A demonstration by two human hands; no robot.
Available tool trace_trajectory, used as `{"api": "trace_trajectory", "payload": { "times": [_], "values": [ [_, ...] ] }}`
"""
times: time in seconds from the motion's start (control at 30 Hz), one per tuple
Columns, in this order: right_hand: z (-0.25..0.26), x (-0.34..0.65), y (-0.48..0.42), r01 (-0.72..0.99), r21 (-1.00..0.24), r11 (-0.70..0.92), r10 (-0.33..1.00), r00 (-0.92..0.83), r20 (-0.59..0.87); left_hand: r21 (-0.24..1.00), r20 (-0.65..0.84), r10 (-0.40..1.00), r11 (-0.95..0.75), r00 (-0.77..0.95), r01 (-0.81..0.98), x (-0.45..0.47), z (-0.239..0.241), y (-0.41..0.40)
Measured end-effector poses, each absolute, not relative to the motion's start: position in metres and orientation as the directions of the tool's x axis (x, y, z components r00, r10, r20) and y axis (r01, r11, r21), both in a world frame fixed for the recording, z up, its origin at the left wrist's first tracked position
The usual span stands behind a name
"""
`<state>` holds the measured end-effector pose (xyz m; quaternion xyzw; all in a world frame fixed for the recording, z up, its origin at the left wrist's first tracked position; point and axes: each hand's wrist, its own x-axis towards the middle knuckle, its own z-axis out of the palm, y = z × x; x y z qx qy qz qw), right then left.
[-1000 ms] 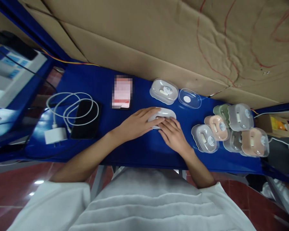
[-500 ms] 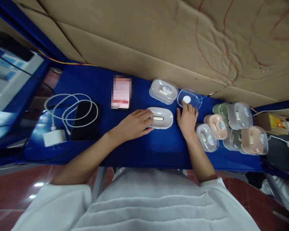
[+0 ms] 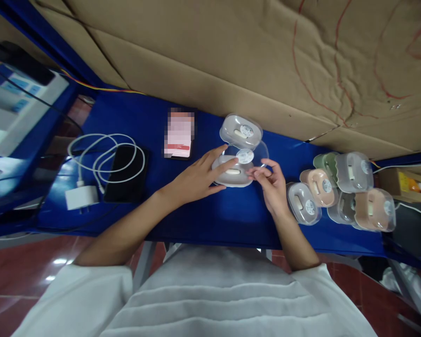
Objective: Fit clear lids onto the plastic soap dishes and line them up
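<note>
A pale oval soap dish [image 3: 236, 179] with a cream bar-shaped piece in its middle lies on the blue table. Over it is a clear lid [image 3: 261, 152] with a round white label, tilted and shifted towards the back, not seated on the dish. My left hand [image 3: 208, 169] spans the left end of the dish, thumb at the near edge, with fingers stretched onto the lid. Between thumb and fingers, my right hand [image 3: 272, 185] pinches the lid's right edge. Just behind stands another covered pale soap dish [image 3: 240, 131].
Several covered soap dishes [image 3: 351, 173] in grey, peach and green are grouped at the right. To the left lie a lit phone [image 3: 179, 135], a black phone-like slab [image 3: 121, 187] and a white charger [image 3: 82, 197] with coiled cable. A cardboard wall [image 3: 203, 61] rises behind.
My right hand has brought the clear lid from the back right to above the dish. My left hand's fingers have spread from the dish's left end onto the lid.
</note>
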<state>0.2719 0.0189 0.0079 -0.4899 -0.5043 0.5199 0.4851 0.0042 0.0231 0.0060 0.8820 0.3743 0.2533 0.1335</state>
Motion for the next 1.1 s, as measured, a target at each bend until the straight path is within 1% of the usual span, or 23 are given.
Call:
{"api": "trace_trajectory", "payload": {
  "times": [0.07,0.13,0.2,0.23,0.27,0.33,0.4,0.53,0.6,0.73,0.8,0.9,0.97,1.03,1.1],
  "values": [
    [0.007,0.272,0.015,0.152,-0.988,0.007,0.996,-0.089,-0.006,0.44,0.326,0.73,-0.68,0.601,0.586,0.003,0.004,0.024],
    [0.008,0.276,0.013,0.401,-0.911,0.101,0.994,-0.087,0.071,0.463,0.296,0.739,-0.665,0.605,0.585,0.002,0.001,0.024],
    [0.011,0.28,0.013,0.636,-0.738,0.226,0.972,-0.103,0.209,0.478,0.281,0.745,-0.655,0.605,0.586,0.002,0.0,0.023],
    [0.012,0.281,0.014,0.711,-0.641,0.29,0.952,-0.144,0.271,0.479,0.278,0.747,-0.653,0.603,0.587,0.002,0.0,0.023],
    [0.012,0.282,0.015,0.75,-0.558,0.357,0.927,-0.212,0.309,0.479,0.278,0.748,-0.652,0.603,0.588,0.002,-0.001,0.022],
    [0.012,0.283,0.016,0.751,-0.453,0.481,0.875,-0.379,0.301,0.484,0.28,0.752,-0.647,0.596,0.589,0.002,-0.001,0.022],
    [0.011,0.281,0.016,0.733,-0.399,0.55,0.835,-0.48,0.269,0.508,0.267,0.778,-0.615,0.568,0.603,0.001,-0.002,0.024],
    [0.008,0.276,0.012,0.784,-0.289,0.55,0.83,-0.474,0.294,0.564,0.216,0.82,-0.548,0.531,0.617,-0.003,-0.005,0.028],
    [0.007,0.276,0.012,0.792,-0.264,0.551,0.826,-0.47,0.313,0.578,0.216,0.814,-0.552,0.54,0.601,-0.003,-0.007,0.029],
    [0.002,0.28,0.017,0.721,-0.295,0.627,0.775,-0.536,0.334,0.563,0.273,0.786,-0.598,0.554,0.57,0.0,-0.007,0.028],
    [-0.001,0.282,0.019,0.709,-0.285,0.645,0.761,-0.562,0.326,0.56,0.29,0.78,-0.609,0.555,0.562,0.002,-0.007,0.027],
    [-0.006,0.284,0.02,0.77,-0.228,0.595,0.798,-0.534,0.278,0.564,0.286,0.779,-0.608,0.558,0.56,0.003,-0.008,0.027],
    [-0.008,0.283,0.02,0.791,-0.227,0.568,0.82,-0.521,0.238,0.553,0.287,0.775,-0.614,0.563,0.564,0.003,-0.009,0.028],
    [-0.009,0.282,0.022,0.765,-0.289,0.576,0.817,-0.538,0.205,0.544,0.292,0.768,-0.624,0.57,0.562,0.003,-0.01,0.028],
    [-0.009,0.282,0.024,0.711,-0.387,0.587,0.803,-0.571,0.171,0.55,0.297,0.765,-0.626,0.572,0.553,0.004,-0.011,0.028]
  ]
}}
